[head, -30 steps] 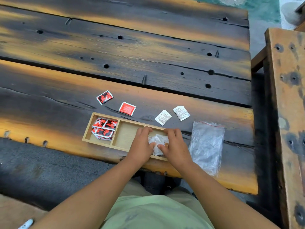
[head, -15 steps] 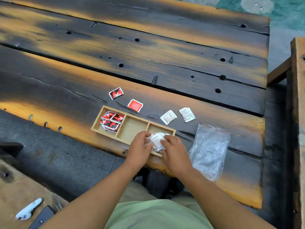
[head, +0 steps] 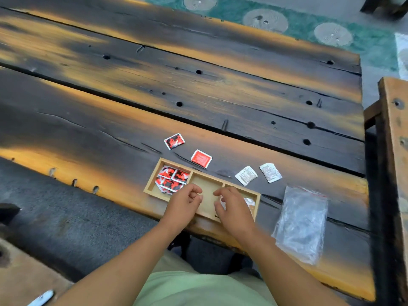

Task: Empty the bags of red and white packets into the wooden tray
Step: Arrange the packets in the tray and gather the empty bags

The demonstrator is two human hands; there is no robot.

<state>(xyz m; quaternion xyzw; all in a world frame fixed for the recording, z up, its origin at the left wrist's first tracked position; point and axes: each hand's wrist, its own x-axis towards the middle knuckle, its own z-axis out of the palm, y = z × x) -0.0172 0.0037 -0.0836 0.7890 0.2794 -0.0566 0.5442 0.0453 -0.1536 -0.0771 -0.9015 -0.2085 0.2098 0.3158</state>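
The wooden tray (head: 152, 181) has three compartments and lies near the table's front edge. Several red packets (head: 172, 179) fill its left compartment; the middle one is bare. White packets (head: 250, 202) lie in the right compartment, mostly hidden under my right hand (head: 235, 212), whose fingers curl over them. My left hand (head: 184, 205) hovers over the tray's front rim, loosely curled and holding nothing. Two loose red packets (head: 174, 141) (head: 201, 159) and two loose white packets (head: 246, 176) (head: 271, 172) lie on the table behind the tray.
A flat clear plastic bag (head: 302, 221) lies right of the tray. A wooden bench (head: 394, 151) stands beyond the table's right edge. A white object (head: 42, 298) lies on the ground at bottom left. My lap is below the table edge.
My hands have parted: the left let go of the white packets and shifted left, while the right lowered them into the right compartment. The camera view tilted up and right.
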